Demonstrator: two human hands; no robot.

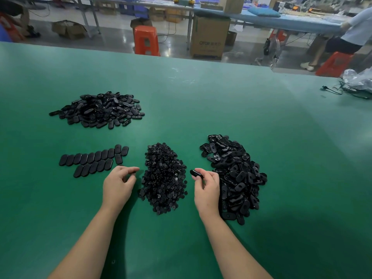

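While my hands flank the heap of small black bits [164, 178], I hold one oval shell [195, 173].
My right hand [207, 188], just right of the heap, pinches the oval shell at its fingertips; my left hand [118, 184], just left of it, is curled, and I cannot tell whether it holds anything.

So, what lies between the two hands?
A pile of small round black parts, between the left hand and the right hand, which pinches an oval black part; head view.
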